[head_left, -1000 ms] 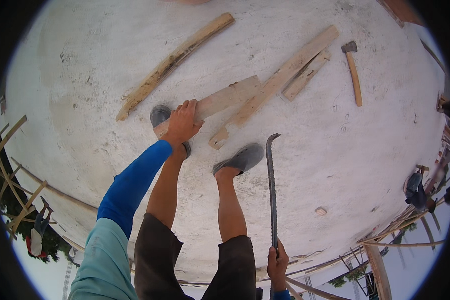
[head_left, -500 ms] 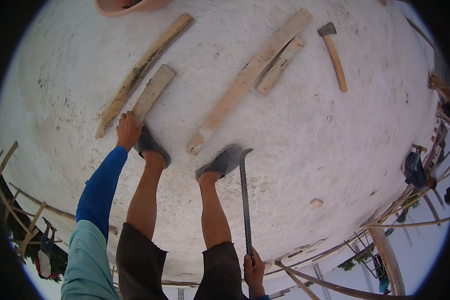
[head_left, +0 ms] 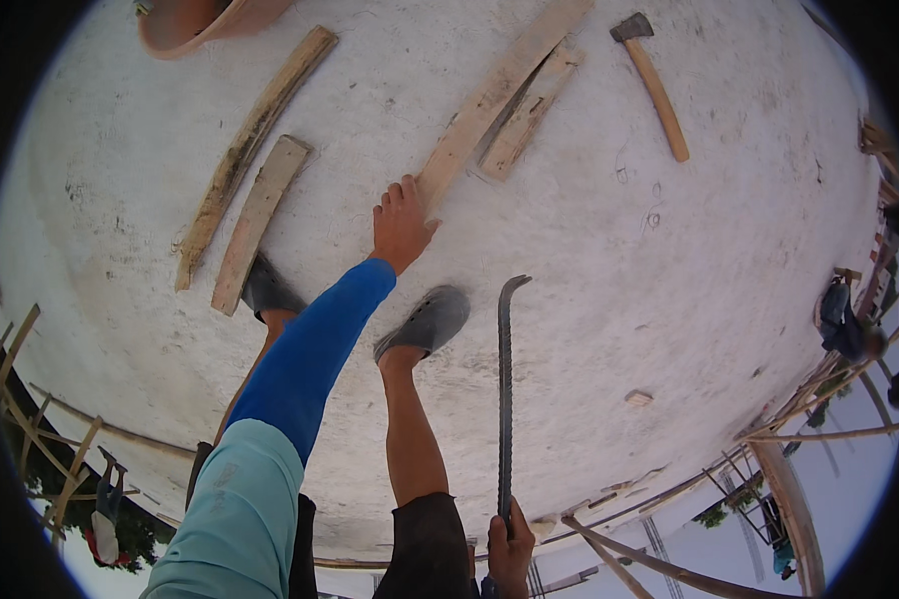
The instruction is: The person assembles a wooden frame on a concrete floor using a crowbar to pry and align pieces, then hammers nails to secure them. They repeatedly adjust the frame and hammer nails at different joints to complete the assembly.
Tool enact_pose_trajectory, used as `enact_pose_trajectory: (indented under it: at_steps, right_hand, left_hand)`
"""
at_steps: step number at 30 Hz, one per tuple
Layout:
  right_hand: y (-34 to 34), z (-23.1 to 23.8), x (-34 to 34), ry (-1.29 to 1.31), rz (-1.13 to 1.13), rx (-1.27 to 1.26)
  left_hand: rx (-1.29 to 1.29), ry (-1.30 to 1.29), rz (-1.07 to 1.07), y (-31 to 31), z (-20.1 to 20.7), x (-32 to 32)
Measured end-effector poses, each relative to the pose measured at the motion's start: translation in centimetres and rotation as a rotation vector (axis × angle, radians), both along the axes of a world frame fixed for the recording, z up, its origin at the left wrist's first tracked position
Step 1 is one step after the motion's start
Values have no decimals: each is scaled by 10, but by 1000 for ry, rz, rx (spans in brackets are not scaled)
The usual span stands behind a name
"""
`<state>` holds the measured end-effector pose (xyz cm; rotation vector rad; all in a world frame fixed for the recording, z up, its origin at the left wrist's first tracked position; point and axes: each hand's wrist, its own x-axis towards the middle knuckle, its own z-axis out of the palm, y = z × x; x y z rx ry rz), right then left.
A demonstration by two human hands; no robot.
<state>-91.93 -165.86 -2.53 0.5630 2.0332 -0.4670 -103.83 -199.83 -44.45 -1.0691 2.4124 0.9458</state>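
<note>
My left hand (head_left: 402, 222) reaches across to the near end of a long wooden plank (head_left: 489, 110), with its fingers closed over that end. The plank's near tip is hidden under the hand and wrist. Low on the right, my right hand (head_left: 510, 551) is wrapped round the lower part of a dark ribbed crowbar (head_left: 505, 389), whose bent tip points up and away from me. Against the long plank's right side lies a shorter piece of wood (head_left: 531, 115). A short board (head_left: 260, 225) rests by my left shoe, alongside a rough wooden strip (head_left: 255, 155).
An axe (head_left: 652, 85) with a wooden handle lies at the far right on the pale concrete floor (head_left: 609, 329). A pinkish basin (head_left: 192, 30) stands at the far left. Poles (head_left: 669, 569) line the edge, and other people (head_left: 844, 319) are farther off.
My left hand has let go of the short board and moved right to the long plank. The right hand still holds the crowbar. The view has shifted slightly.
</note>
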Motion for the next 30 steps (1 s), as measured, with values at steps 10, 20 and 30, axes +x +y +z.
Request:
enact_pose_trajectory:
  at_steps: [10,20,30]
  right_hand:
    - [15,-4,18,-17,-188,32]
    - [41,-18,73,-126,-166,61]
    - [19,-14,45,-53,-375,-31]
  left_hand:
    - [-245,366,-266,9,-10,-30]
    - [-373,129,-63,2,-22,-91]
    - [29,278,111,-19,10,-65]
